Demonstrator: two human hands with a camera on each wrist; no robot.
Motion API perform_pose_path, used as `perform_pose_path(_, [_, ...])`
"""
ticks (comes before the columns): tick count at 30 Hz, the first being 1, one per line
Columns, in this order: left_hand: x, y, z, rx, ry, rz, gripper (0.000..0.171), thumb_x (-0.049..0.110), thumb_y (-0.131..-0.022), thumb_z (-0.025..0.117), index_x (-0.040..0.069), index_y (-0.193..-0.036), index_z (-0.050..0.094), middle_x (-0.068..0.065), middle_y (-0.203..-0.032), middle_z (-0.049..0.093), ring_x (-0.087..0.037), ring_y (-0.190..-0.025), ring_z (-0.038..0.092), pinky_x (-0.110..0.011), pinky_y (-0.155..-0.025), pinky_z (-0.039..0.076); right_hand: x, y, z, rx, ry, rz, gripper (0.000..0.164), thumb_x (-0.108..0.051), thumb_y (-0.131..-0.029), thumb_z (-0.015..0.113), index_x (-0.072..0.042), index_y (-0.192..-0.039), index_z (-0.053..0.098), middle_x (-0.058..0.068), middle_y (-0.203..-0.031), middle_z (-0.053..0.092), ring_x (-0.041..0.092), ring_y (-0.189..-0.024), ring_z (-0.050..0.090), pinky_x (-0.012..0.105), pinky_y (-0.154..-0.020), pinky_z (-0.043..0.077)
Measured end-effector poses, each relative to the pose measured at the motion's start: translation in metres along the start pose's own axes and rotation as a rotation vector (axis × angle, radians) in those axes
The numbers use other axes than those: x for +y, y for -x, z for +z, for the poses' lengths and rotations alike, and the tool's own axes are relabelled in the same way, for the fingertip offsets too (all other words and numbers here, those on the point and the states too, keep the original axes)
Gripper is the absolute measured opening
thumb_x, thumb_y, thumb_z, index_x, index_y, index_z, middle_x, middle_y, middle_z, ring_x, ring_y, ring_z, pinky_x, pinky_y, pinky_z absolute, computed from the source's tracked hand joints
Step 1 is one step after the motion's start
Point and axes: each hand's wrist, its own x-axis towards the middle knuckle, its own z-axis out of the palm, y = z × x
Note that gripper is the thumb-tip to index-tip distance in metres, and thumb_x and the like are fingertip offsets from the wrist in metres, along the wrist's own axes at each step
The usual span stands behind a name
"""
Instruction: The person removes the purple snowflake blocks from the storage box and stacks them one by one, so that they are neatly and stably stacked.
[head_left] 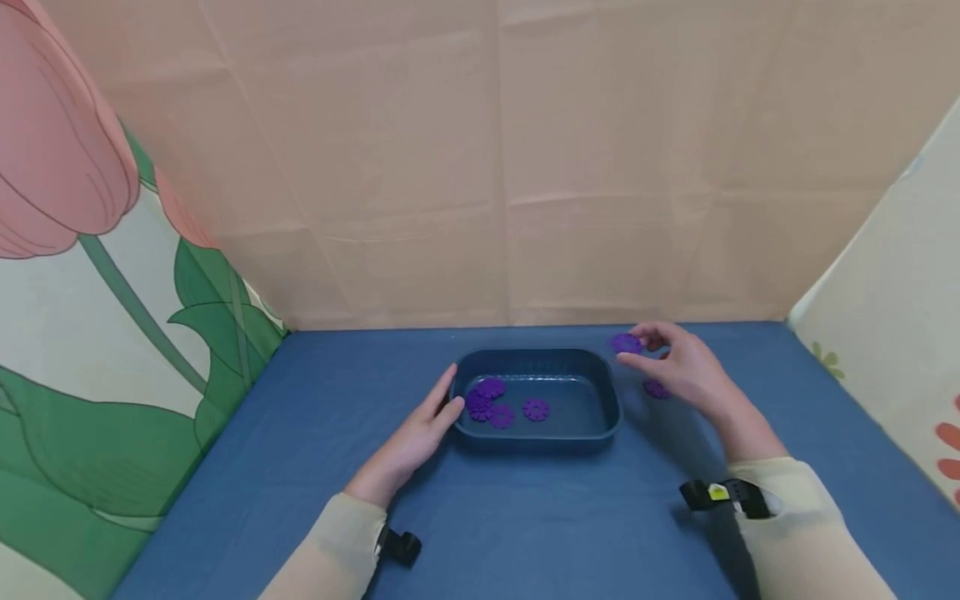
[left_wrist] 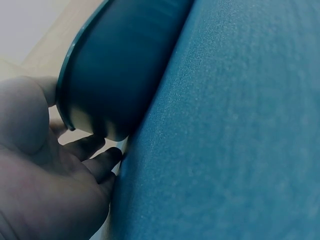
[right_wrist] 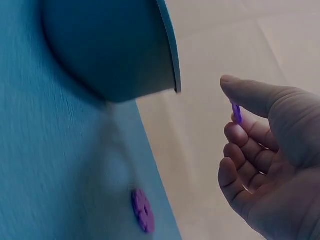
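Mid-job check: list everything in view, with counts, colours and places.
Tablecloth: one, blue, covering the tabletop
Tray: one, dark blue, on the tablecloth
Trayed discs: at least four, purple, inside the tray; overlap hides exact count
Held disc: one, purple, raised right of the tray
Loose disc: one, purple, tablecloth, right of the tray
Backdrop: one, beige, behind
Tulip panel: one, pink, green and white, left
Floral panel: one, whitish, right
Wrist devices: two, black, one per wrist
Sleeves: two, cream, forearms
Left hand: one, bare, tray's left end
Right hand: one, bare, pinching the held disc
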Motion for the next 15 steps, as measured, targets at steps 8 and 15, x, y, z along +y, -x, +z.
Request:
perform_pose_path(8, [0.000,0.000,-0.001,-0.001,0.002,0.002,0.068,0.073,-0.092,0.045,0.060,-0.149,0.012,0.028,-0.161,0.008,-0.010,-0.154,0.002,-0.053,-0.124,0.006,0.022,-0.002,-0.008,-0.012,0.015,0.061,0.072,-0.065,-0.083,0.068,-0.013,-0.131,0.054,0.016,-0.127,0.057,0.035,-0.118,0.051,0.047,-0.087,0.046])
perform_pose_path(15, [0.000,0.000,0.000,-0.001,0.003,-0.005,0.065,0.074,-0.091,0.046,0.064,-0.146,0.012,0.028,-0.161,0.008,-0.011,-0.154,0.003,-0.054,-0.124,0.007,0.044,-0.002,-0.009,-0.042,0.004,0.081,0.077,-0.068,-0.082,0.067,-0.010,-0.130,0.054,0.018,-0.125,0.056,0.035,-0.116,0.050,0.049,-0.090,0.044])
